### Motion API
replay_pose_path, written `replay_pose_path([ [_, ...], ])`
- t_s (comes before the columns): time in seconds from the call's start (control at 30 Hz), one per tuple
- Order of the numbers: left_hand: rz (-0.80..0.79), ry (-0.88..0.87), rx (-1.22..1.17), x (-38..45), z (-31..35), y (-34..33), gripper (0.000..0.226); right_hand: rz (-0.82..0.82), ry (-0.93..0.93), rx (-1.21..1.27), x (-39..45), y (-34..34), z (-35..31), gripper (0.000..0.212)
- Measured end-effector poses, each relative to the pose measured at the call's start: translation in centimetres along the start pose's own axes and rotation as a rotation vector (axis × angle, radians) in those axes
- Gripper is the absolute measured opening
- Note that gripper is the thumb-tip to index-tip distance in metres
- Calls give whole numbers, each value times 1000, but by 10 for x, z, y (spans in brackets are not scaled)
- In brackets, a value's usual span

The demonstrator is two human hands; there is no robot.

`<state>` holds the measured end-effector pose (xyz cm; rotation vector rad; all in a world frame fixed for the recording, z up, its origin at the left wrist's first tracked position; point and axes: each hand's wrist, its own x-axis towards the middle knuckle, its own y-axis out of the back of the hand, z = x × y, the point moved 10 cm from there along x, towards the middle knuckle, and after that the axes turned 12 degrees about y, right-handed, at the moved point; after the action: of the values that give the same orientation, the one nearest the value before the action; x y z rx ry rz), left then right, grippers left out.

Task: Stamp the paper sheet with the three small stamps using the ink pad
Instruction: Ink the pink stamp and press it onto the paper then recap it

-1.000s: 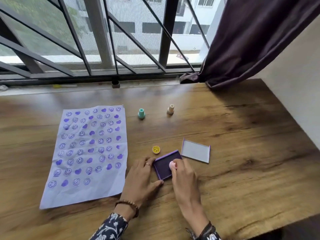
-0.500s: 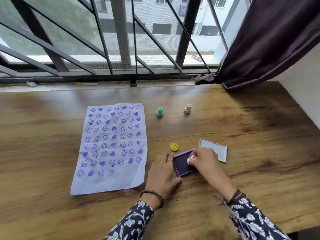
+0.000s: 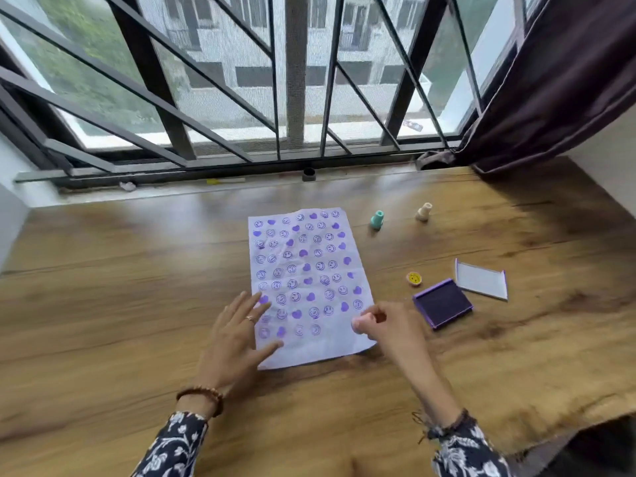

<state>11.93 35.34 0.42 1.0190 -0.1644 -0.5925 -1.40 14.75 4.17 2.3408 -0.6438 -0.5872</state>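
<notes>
A white paper sheet (image 3: 309, 270) lies on the wooden table, covered in rows of purple smileys and hearts. My left hand (image 3: 237, 333) rests flat on its lower left corner, fingers spread. My right hand (image 3: 389, 327) hovers over the sheet's lower right edge, pinching a small pink stamp (image 3: 359, 323). The purple ink pad (image 3: 442, 306) sits open to the right, its lid (image 3: 481, 278) beside it. A teal stamp (image 3: 377, 220) and a beige stamp (image 3: 424, 212) stand upright further back.
A small yellow smiley cap (image 3: 414, 278) lies just behind the ink pad. A barred window runs along the table's far edge. A dark curtain (image 3: 557, 80) hangs at the back right, next to a white wall.
My right hand lifted the pink stamp off the ink pad and carried it left over the sheet. My left hand left the pad and settled on the paper's lower left corner.
</notes>
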Motion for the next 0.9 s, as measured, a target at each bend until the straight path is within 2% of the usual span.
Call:
replay_pose_path([
  [0.1,-92,-26,8,0,-23,-16,81,14,67,-158,1,-21,-31,12],
  [0.33,-50,-71,-55,0,-29,-19,80,231,198,-479,7,-26,-65,17],
  [0.5,-45,-53,-57,0,-28,-17,79,82,189,-524,13,-75,-39,18],
  [0.57,-65,-48,-56,0,-27,-18,79,60,164,-387,21,-67,-29,16],
  [0.63,-70,-42,-64,1,-29,-18,79,49,107,-128,25,-52,-15,11],
  [0.7,-83,-34,-71,1,-28,-19,79,110,19,172,17,-31,1,5],
  [0.77,-92,-19,-82,1,-26,-18,79,177,-27,327,7,-9,16,5],
  [0.83,-37,-7,-53,2,-18,-9,77,198,-69,419,0,11,31,6],
  [0.9,96,-28,-42,3,2,7,67,211,-73,505,-3,31,43,6],
])
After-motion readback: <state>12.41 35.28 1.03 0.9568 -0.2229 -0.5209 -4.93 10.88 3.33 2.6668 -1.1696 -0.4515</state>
